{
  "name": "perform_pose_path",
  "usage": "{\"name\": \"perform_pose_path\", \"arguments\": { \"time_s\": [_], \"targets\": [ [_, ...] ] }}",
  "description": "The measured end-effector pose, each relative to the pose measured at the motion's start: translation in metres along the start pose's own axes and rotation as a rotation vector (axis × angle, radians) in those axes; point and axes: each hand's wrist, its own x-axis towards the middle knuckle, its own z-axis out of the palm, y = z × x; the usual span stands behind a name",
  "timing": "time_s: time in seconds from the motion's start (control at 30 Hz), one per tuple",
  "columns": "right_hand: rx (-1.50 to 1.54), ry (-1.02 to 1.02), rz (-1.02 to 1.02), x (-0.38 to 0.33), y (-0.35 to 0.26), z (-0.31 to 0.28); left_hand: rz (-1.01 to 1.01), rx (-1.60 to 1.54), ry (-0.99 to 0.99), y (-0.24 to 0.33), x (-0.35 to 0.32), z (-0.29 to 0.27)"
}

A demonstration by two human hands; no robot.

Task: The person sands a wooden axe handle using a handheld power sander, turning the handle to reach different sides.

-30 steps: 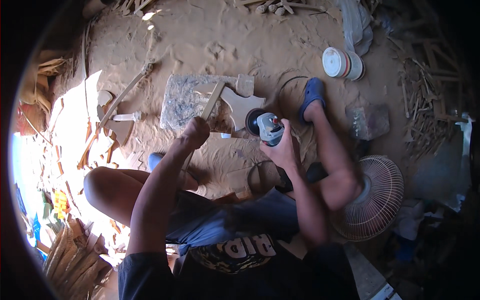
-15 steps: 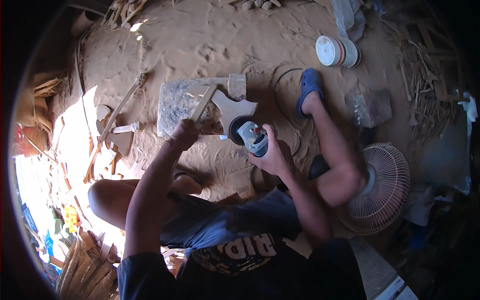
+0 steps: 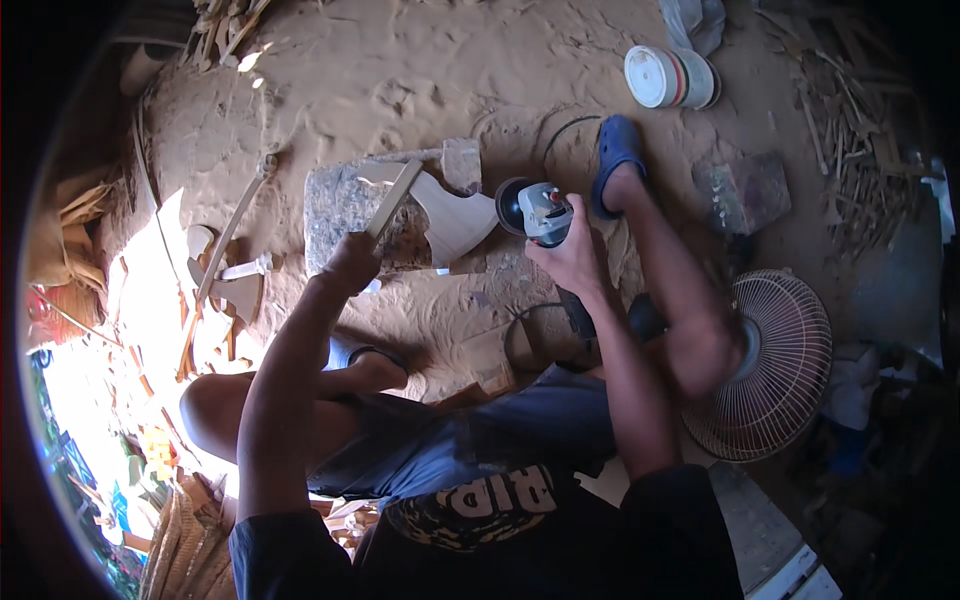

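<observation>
My left hand (image 3: 353, 262) is closed round the lower end of a pale wooden strip, part of an axe-shaped wooden piece (image 3: 458, 218) whose broad curved blade spreads to the right. The piece lies over a worn stone block (image 3: 330, 215) on the sandy ground. In my right hand (image 3: 578, 250) is an angle grinder (image 3: 545, 212), gripped round its body. Its dark round disc (image 3: 513, 204) stands at the right edge of the wooden blade; whether they touch I cannot tell. My palm and forearm partly hide the grinder's body.
More cut wooden pieces (image 3: 240, 290) lie at the left in bright sunlight. A round fan (image 3: 770, 370) stands by my right knee. A cable (image 3: 550, 135) curves near my blue clog (image 3: 618, 150). A white bucket (image 3: 655, 78) lies on its side farther off.
My right hand has moved the grinder up and to the right. The disc has gone from the blade's lower edge to its right edge. My left hand keeps its hold, the piece slightly turned.
</observation>
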Motion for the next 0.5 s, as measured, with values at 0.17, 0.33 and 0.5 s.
{"name": "perform_pose_path", "arguments": {
  "time_s": [0.17,0.33,0.5],
  "targets": [
    [0.099,-0.027,-0.031,-0.002,0.0,-0.001,-0.129,-0.181,-0.036,-0.002,-0.008,-0.006],
    [-0.037,-0.269,0.063,-0.024,-0.021,-0.015,-0.398,-0.573,-0.039,0.027,-0.004,-0.045],
    [0.016,-0.158,-0.022,-0.01,-0.015,-0.004,-0.24,-0.383,-0.072,0.017,-0.012,-0.043]
  ]
}}
